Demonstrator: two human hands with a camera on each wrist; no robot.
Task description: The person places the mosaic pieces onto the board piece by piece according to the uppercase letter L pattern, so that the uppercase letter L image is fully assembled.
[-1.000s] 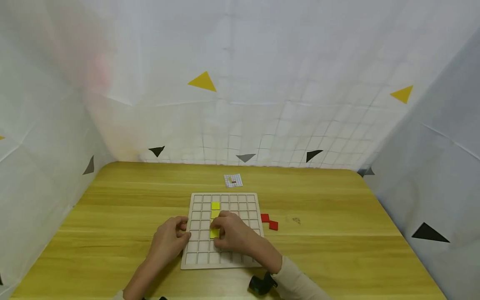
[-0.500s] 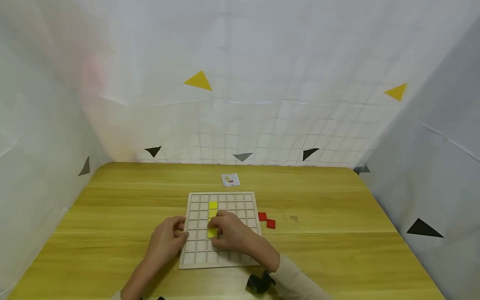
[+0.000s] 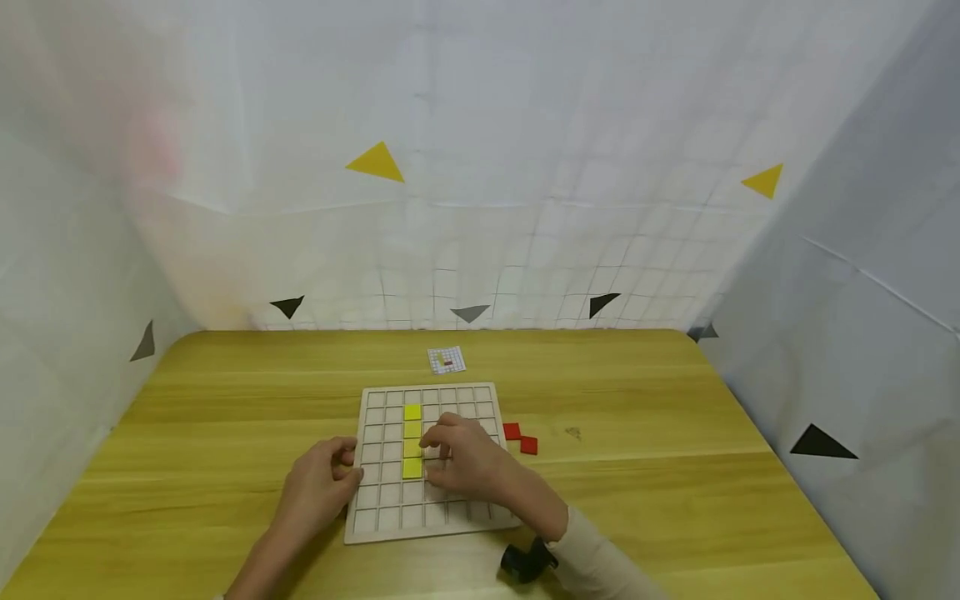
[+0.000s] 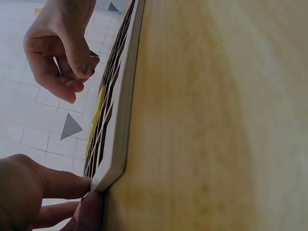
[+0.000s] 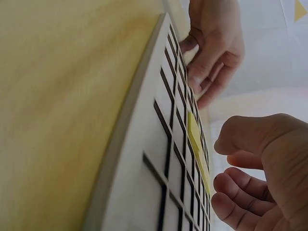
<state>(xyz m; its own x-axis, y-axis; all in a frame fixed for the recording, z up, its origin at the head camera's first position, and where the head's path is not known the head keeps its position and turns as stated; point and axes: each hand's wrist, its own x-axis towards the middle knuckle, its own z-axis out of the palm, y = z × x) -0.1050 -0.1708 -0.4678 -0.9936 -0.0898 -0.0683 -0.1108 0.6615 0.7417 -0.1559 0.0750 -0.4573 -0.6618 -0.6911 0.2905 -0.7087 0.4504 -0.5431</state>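
Just above board [image 3: 390, 517], right grip [image 3: 468, 454]

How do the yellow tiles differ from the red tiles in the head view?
Place: the yellow tiles sit on the grid board; the red tiles lie on the table beside it.
Number: four yellow tiles show, but only two red tiles.
Arrangement: the yellow tiles form one straight column, while the red tiles lie staggered.
Shared: both kinds look square.

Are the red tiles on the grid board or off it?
Off; both red tiles lie on the table, right of the board.
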